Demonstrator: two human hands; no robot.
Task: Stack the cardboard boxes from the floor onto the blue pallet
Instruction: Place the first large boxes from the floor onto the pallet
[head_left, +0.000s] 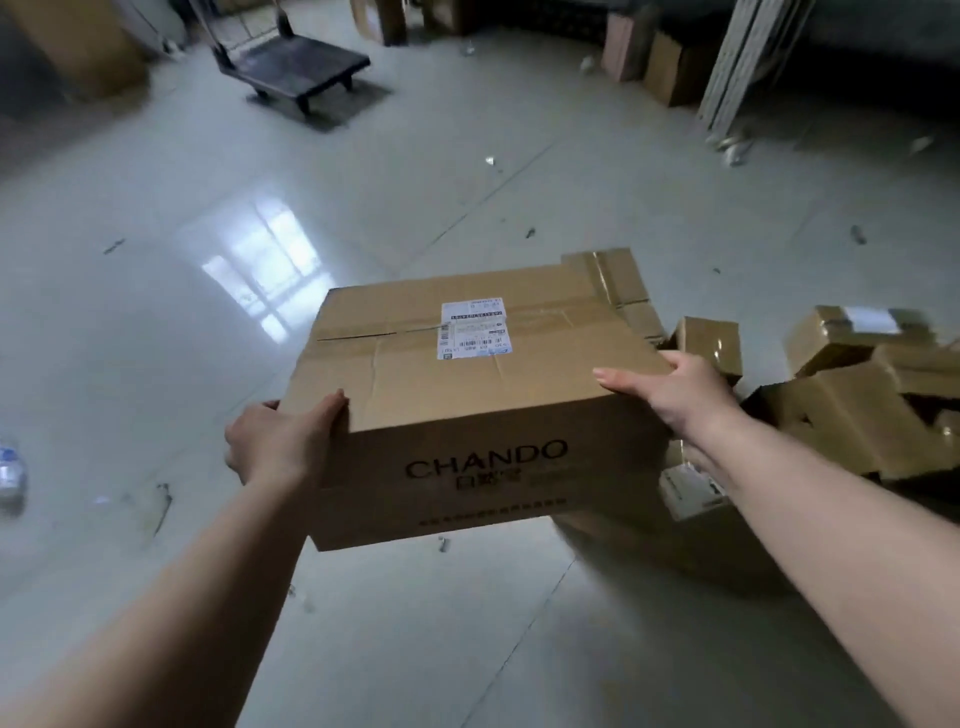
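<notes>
CHANDO box (478, 395) held above tiled floor (156, 312), left hand (278, 441) and right hand (670, 389) clamped on its sides, loose cartons (852, 405) heaped right, partly cut off, dark pallet cart (291, 67) far across open floor, blurred bottle (10, 473) at left edge

a glossy pale tiled floor (156, 338) fills most of the view, with a bright window reflection (265, 270) left of centre. small dark scuffs and scraps of litter (491, 161) lie scattered across it. at the near left edge a clear plastic bottle (10, 473) lies blurred on the tiles. far right, pale metal bars (748, 57) lean upright against the dark wall, with bits of debris (730, 148) at their foot. at the far left stands a tall tan shape (78, 41), too blurred to tell what it is. the far wall beyond is dark and shows little detail.
</notes>
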